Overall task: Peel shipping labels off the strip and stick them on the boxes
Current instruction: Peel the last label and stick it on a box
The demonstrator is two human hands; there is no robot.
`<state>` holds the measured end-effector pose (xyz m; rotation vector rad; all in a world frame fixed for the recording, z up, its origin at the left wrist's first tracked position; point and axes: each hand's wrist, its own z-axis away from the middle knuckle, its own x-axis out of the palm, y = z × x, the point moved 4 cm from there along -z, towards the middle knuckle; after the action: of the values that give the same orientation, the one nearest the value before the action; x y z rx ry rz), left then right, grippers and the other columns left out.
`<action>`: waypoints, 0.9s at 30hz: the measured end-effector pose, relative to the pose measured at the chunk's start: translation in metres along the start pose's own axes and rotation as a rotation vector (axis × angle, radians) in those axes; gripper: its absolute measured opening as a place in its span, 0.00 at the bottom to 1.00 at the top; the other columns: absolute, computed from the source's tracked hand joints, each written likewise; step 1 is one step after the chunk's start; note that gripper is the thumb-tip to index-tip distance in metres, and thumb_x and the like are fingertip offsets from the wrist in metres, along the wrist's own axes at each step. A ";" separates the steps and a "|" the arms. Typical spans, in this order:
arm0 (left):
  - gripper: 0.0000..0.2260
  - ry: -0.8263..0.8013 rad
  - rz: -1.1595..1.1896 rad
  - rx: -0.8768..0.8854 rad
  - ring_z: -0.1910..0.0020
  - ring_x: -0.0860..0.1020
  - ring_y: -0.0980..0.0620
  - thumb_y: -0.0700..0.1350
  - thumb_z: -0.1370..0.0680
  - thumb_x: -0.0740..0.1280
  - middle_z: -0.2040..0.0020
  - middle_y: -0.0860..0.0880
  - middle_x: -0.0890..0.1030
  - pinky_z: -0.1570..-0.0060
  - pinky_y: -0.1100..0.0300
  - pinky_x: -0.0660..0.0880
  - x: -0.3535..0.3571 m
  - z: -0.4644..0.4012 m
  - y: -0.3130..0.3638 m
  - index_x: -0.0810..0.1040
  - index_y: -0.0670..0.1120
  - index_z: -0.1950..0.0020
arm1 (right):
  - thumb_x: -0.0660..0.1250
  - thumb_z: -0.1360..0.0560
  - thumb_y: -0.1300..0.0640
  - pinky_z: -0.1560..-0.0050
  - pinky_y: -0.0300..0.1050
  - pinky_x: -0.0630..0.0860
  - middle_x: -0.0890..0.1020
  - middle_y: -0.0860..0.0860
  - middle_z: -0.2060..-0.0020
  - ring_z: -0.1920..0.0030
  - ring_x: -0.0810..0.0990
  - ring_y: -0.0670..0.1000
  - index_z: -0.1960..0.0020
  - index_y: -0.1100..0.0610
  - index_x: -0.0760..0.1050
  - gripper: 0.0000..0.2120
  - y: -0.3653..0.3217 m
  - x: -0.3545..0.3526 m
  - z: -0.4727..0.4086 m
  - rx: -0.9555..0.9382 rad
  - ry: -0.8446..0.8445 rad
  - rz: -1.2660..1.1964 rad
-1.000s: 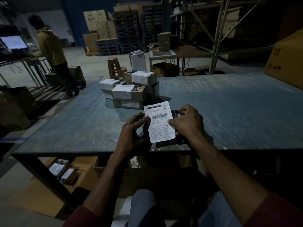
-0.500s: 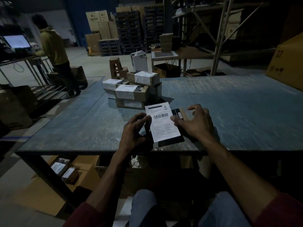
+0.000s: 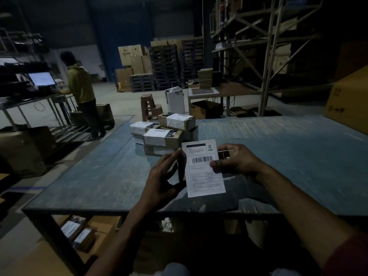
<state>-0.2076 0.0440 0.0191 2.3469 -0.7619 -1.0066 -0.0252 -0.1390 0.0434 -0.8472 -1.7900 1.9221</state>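
A white shipping label [image 3: 205, 168] with a barcode lies across a small dark box [image 3: 224, 154] that I hold just above the near part of the blue-grey table [image 3: 298, 156]. My left hand [image 3: 163, 182] grips the box's left end, its fingertips at the label's upper left edge. My right hand [image 3: 238, 162] grips the right end: the thumb presses on the label beside the barcode and the fingers curl over the box's far side. Most of the box is hidden under the label and my hands.
A stack of labelled brown boxes [image 3: 165, 136] stands on the table just beyond my hands. A large carton [image 3: 350, 108] sits at the table's far right. More labelled boxes [image 3: 77, 232] lie in a carton under the table. A person [image 3: 81, 88] stands at a workstation far left.
The label has come down flatter over the box. My right hand has shifted from the label's right edge to pressing its thumb on the label, fingers closing round the box.
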 end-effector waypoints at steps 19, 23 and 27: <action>0.32 0.270 0.569 -0.691 0.48 0.86 0.43 0.48 0.40 0.86 0.48 0.46 0.88 0.44 0.36 0.82 0.074 -0.061 0.004 0.78 0.48 0.40 | 0.86 0.43 0.43 0.49 0.42 0.84 0.82 0.50 0.44 0.46 0.84 0.48 0.40 0.45 0.78 0.34 0.011 -0.029 -0.001 -0.332 0.337 0.085; 0.25 0.281 0.540 -0.688 0.51 0.87 0.47 0.42 0.34 0.84 0.51 0.48 0.88 0.54 0.49 0.82 0.076 -0.062 0.009 0.78 0.48 0.41 | 0.86 0.41 0.51 0.57 0.33 0.80 0.80 0.51 0.45 0.51 0.81 0.37 0.30 0.46 0.68 0.45 0.009 -0.033 0.004 -0.368 0.342 0.025; 0.33 0.271 0.584 -0.659 0.47 0.86 0.44 0.50 0.41 0.86 0.46 0.44 0.87 0.47 0.45 0.83 0.077 -0.068 0.008 0.79 0.50 0.38 | 0.86 0.38 0.55 0.54 0.35 0.80 0.78 0.55 0.44 0.50 0.81 0.40 0.22 0.43 0.61 0.52 0.010 -0.036 0.000 -0.431 0.326 0.007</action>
<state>-0.1138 0.0025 0.0280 1.5178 -0.7862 -0.5478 0.0033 -0.1637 0.0393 -1.2267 -2.0136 1.3162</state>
